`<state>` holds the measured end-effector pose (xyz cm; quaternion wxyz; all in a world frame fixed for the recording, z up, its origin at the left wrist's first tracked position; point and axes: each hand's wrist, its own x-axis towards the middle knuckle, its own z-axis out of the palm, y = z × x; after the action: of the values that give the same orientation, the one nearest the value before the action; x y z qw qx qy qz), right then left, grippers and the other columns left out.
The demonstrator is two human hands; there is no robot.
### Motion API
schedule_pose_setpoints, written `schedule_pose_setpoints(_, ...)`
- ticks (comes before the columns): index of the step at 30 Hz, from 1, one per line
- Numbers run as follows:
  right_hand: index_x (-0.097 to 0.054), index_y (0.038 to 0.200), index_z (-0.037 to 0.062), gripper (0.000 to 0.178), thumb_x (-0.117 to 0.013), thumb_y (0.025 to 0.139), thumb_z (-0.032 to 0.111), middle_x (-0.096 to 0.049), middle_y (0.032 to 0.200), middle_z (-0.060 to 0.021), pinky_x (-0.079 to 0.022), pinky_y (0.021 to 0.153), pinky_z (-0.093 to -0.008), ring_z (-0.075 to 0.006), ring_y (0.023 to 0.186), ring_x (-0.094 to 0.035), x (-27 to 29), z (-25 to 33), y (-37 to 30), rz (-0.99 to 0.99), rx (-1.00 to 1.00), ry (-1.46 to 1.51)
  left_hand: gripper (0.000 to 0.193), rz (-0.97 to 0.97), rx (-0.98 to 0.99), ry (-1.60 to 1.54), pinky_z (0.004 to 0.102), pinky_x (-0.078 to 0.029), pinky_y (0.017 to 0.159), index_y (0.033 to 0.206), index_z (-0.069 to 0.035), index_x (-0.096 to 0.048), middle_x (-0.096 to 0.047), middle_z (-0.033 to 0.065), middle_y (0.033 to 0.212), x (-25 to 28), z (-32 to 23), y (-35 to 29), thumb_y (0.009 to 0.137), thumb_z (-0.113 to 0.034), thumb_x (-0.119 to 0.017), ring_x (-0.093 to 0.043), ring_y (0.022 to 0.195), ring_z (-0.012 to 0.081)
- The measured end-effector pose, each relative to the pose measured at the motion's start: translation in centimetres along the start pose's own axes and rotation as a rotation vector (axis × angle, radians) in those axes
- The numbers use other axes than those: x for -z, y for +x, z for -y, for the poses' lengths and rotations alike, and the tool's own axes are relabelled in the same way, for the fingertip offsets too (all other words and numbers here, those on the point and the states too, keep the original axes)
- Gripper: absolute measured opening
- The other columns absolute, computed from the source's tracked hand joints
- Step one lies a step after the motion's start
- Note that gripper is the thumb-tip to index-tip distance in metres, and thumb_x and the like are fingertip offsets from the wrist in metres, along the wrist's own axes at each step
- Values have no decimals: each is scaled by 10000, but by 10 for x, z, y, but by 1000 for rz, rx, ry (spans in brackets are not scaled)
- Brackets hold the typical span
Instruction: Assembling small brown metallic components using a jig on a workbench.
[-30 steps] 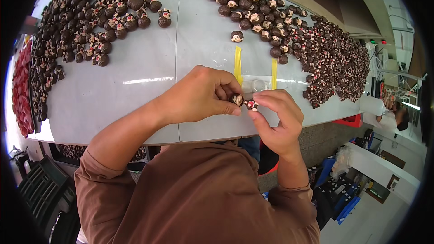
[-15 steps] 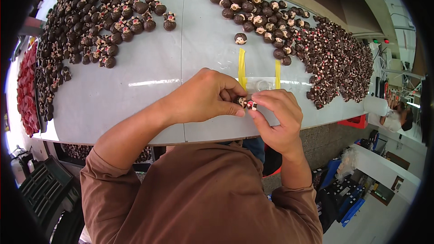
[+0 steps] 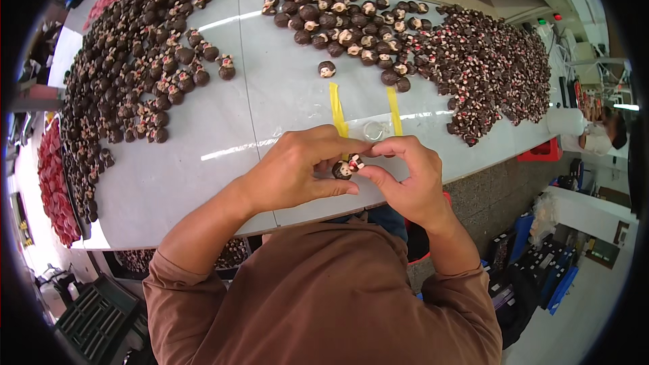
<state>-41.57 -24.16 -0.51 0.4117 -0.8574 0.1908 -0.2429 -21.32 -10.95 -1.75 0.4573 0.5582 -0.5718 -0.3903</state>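
Note:
A small figurine (image 3: 343,169) with a round dark-brown head, a pale face and a little red, white and brown body is held in front of me, tilted toward the right. My left hand (image 3: 296,167) closes round the head side with thumb and fingers. At the body end, my right hand (image 3: 411,177) pinches with thumb and forefinger, its forefinger tip close to the left one. Just beyond the fingers lies a clear round disc (image 3: 374,131) between two yellow tape strips (image 3: 338,109). A loose brown head (image 3: 327,69) with a pale face rests farther off.
Many finished-looking figurines (image 3: 162,82) spread across the left of the white table (image 3: 284,105). Loose brown heads (image 3: 351,27) lie at the back, and a heap of small bodies (image 3: 493,64) fills the right. Red pieces (image 3: 55,186) are at the far left; a white bottle (image 3: 564,122) lies at right.
The figurine has turned in my fingers, its face now more toward me and lower. My right hand's fingers have spread a little around it. The view has shifted, so the table appears turned.

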Motion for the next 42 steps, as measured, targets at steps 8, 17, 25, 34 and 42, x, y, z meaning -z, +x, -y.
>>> schedule_pose_setpoints(8,-733,971,22,98,-791,894,43,-730,848,-88,-528,715,-361,-216,758,-685,71,-53,-12,-462,-181,-443,428,-600,20,630,414,-486,590,777,-59,-622,-594,86,724,33,23,-4,609,-217,-982,-608,651,319)
schedule_pose_setpoints(17,-761,934,99,250,-886,782,253,-625,966,-59,-432,798,-456,-295,955,-588,80,-81,14,-388,-59,-997,579,-680,588,1205,460,-535,766,1039,-35,-745,-749,138,1010,81,11,-5,799,-541,-890,-719,895,361)
schedule_pose_setpoints(25,-739,925,96,229,-875,753,163,-636,982,-47,-415,826,-450,-278,1003,-574,70,-77,17,-355,-47,-949,559,-730,322,1158,419,-531,810,1184,-28,-696,-690,109,1017,63,8,5,886,-478,-844,-666,896,272)
schedule_pose_setpoints(34,-633,948,57,228,-770,771,15,-652,912,-94,-544,686,-453,-332,786,-673,70,-65,0,-246,38,-709,337,-358,81,815,472,-570,721,1158,-51,-666,-677,141,1094,25,22,68,907,-222,-813,-713,871,376)
schedule_pose_setpoints(42,-656,991,18,248,-808,801,-35,-635,955,-111,-581,622,-388,-290,775,-696,59,-65,-11,-194,117,-478,293,-306,219,555,356,-561,712,1111,11,-657,-694,143,1025,26,-3,48,946,-174,-812,-684,774,230)
